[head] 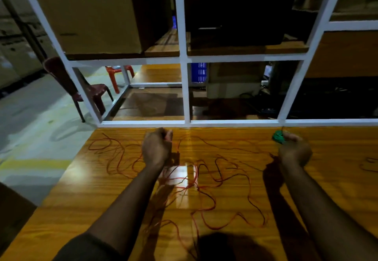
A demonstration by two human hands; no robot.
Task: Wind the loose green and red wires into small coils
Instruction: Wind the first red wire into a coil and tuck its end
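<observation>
Loose red wire [204, 181] sprawls in tangled loops across the wooden table [71, 195], from the far left to the near right. My left hand [156, 148] is raised over the far middle of the table, its fingers curled and pinching the red wire, strands of which hang down under the wrist. Far to the right, my right hand [294, 150] grips a small green wire coil [278, 136] at its fingertips, close to the table's far edge.
A white metal frame [185, 89] rises along the table's far edge, with cardboard boxes and shelves behind it. Dark red and orange plastic chairs [96, 91] stand on the floor at the left. A pale looped thing [370, 165] lies at the table's right edge.
</observation>
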